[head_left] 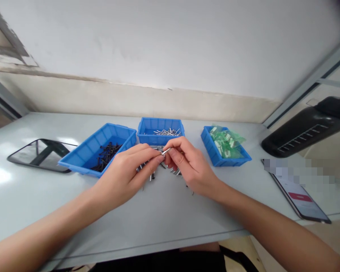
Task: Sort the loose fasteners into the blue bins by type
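My left hand (127, 172) and my right hand (187, 164) meet above the middle of the grey table (158, 211). Both pinch one small silver screw (166, 151) between their fingertips. Under the hands lies a loose pile of small screws (151, 175), partly hidden by my fingers. Behind the hands stand three blue bins: the left bin (96, 151) holds black screws, the middle bin (160, 130) holds silver screws, the right bin (223, 151) holds small green bags.
A dark phone (42, 155) lies face up at the left. A second phone (300, 198) with a lit screen lies at the right edge. A black device (306, 128) sits at the far right. A pale wall stands behind the table.
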Tool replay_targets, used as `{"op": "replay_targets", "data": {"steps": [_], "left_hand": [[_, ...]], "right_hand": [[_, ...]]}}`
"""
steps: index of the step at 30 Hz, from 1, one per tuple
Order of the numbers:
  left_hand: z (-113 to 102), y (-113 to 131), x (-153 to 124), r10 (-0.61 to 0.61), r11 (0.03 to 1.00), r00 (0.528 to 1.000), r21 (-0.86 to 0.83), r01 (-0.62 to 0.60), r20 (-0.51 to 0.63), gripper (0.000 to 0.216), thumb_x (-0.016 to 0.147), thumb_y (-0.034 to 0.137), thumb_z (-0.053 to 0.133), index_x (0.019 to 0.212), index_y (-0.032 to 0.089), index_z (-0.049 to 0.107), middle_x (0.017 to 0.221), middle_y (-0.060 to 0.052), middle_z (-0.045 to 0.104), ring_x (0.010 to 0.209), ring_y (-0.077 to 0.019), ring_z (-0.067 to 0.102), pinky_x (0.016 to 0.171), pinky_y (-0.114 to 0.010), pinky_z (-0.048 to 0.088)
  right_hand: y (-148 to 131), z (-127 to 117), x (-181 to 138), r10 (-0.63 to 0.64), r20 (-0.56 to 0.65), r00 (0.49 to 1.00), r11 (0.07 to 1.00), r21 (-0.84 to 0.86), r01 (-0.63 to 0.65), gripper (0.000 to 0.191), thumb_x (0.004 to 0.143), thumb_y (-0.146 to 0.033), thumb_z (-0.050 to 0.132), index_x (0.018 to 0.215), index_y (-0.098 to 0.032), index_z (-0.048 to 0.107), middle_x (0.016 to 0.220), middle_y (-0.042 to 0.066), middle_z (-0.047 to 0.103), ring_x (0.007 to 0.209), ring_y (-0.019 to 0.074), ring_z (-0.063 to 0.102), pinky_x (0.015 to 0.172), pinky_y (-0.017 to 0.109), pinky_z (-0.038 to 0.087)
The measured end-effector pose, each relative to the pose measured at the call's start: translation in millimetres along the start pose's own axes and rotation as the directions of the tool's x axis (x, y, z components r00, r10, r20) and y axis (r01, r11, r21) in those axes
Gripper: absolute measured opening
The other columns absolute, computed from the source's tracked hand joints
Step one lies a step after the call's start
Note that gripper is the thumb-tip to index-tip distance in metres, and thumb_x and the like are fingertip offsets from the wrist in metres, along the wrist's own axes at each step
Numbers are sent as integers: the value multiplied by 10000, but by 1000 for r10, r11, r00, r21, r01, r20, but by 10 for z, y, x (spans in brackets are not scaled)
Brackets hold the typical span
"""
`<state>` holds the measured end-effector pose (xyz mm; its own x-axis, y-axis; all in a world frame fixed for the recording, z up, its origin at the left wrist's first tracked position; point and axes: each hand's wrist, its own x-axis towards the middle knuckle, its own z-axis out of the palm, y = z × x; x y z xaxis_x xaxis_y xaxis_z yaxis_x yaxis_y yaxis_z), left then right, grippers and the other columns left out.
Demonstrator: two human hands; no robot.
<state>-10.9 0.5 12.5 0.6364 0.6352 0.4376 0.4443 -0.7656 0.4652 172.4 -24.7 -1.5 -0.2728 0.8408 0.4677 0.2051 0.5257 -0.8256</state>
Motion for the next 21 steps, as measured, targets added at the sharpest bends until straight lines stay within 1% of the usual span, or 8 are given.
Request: {"op": "replay_targets", "data": {"steps": [3, 7, 9, 12, 14, 17, 21], "left_hand": [[2, 5, 3, -8, 1000, 1000, 6, 8, 2, 180, 930, 216, 447, 826, 190, 592, 753, 35, 551, 696, -77, 500, 664, -193, 382], [-1, 10, -3, -28, 1000, 1000, 10, 28, 0, 168, 923, 225, 458, 834, 198, 598, 769, 37, 573, 710, -80, 519, 677, -199, 394], [-9, 14, -2, -45, 999, 999, 18, 46, -26, 143, 912, 232, 474, 869, 209, 608, 792, 40, 594, 727, -84, 534, 684, -204, 404], [-28, 17, 13, -65, 997, 993, 40, 69, -100, 118, 887, 248, 508, 907, 218, 621, 827, 39, 626, 755, -94, 560, 690, -212, 422], [-40, 13, 28, -74, 995, 987, 61, 83, -142, 113, 870, 261, 529, 903, 218, 628, 839, 37, 641, 764, -102, 573, 688, -218, 430], [-46, -2, 43, -93, 990, 982, 90, 109, -165, 103, 858, 262, 535, 866, 215, 625, 828, 32, 646, 757, -111, 579, 682, -231, 437], [-38, -21, 51, -102, 988, 976, 95, 122, -194, 79, 849, 219, 521, 819, 195, 589, 792, 17, 633, 722, -114, 572, 657, -239, 440]], "right_hand": [[-11, 19, -13, 40, -2, 999, 998, 58, -39, 110, 952, -213, 375, 977, -216, 482, 752, -37, 525, 692, 78, 502, 643, 223, 422], [-18, 19, -8, 43, -12, 999, 996, 80, -42, 104, 949, -207, 377, 974, -212, 477, 747, -38, 524, 682, 75, 501, 638, 223, 425], [-17, -2, 3, 37, -25, 999, 998, 52, -36, 106, 948, -207, 378, 969, -210, 482, 751, -35, 524, 680, 77, 497, 626, 225, 420], [-4, -52, 21, 47, -62, 997, 999, 12, -47, 115, 947, -217, 381, 986, -218, 489, 767, -32, 528, 663, 79, 488, 588, 224, 406], [13, -85, 31, 57, -88, 994, 998, -3, -58, 121, 946, -233, 386, 998, -226, 496, 776, -31, 533, 649, 78, 486, 574, 222, 402], [27, -123, 44, 57, -97, 994, 997, -48, -62, 125, 942, -255, 404, 998, -229, 513, 777, -28, 543, 648, 79, 498, 575, 220, 404], [13, -171, 67, 33, -66, 997, 978, -205, -46, 146, 939, -274, 413, 993, -220, 538, 748, -33, 551, 616, 74, 497, 547, 207, 383]]}}
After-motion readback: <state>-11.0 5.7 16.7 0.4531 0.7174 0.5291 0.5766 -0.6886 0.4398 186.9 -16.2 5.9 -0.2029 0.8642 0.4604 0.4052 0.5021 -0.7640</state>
